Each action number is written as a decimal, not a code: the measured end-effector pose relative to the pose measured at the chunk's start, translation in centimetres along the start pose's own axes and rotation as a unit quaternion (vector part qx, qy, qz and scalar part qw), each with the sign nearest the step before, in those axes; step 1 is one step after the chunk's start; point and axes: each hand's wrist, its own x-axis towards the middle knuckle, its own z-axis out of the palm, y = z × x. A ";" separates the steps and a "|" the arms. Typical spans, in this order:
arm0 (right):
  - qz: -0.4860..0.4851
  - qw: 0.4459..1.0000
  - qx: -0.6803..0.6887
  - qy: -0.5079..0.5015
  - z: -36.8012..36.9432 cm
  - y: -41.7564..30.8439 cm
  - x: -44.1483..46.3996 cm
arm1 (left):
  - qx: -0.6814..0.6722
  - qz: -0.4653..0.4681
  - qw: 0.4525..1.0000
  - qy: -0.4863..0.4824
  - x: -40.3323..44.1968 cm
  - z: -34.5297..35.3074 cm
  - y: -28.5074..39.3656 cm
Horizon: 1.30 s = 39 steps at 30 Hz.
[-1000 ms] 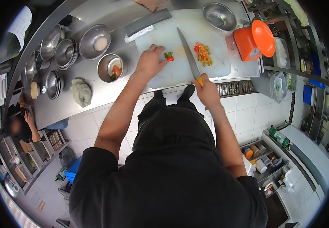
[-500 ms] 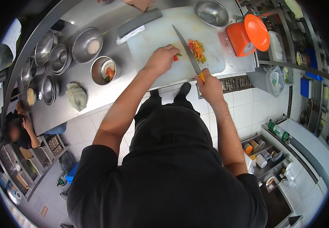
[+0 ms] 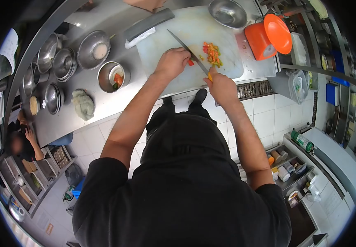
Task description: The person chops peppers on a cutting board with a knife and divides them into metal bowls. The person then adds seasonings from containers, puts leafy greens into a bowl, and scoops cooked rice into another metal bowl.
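Observation:
My right hand [image 3: 222,87] grips the yellow handle of a long kitchen knife [image 3: 189,50], its tip pointing away to the upper left. The blade lies right by the fingertips of my left hand [image 3: 172,63]. Those fingers are bent closed on a red pepper piece [image 3: 191,63], which shows only in part. Chopped red, orange and green pepper [image 3: 213,54] forms a small pile to the right of the blade. All of it rests on a white cutting board [image 3: 161,38].
An orange scale [image 3: 260,41] and a steel bowl [image 3: 227,14] stand beyond the board. Left of it are a steel pot [image 3: 111,77] with scraps, nested bowls [image 3: 64,64] and a crumpled cloth [image 3: 83,105]. A co-worker [image 3: 23,144] is at the far left.
The knife has shifted left, from beside the pepper pile to the left fingertips. My right hand moved left with it, and my left hand slid slightly left.

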 end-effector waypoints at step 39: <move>-0.010 0.999 0.030 0.007 -0.7 0.8 1.6 | 0.003 0.019 0.999 0.039 -0.8 0.0 -0.5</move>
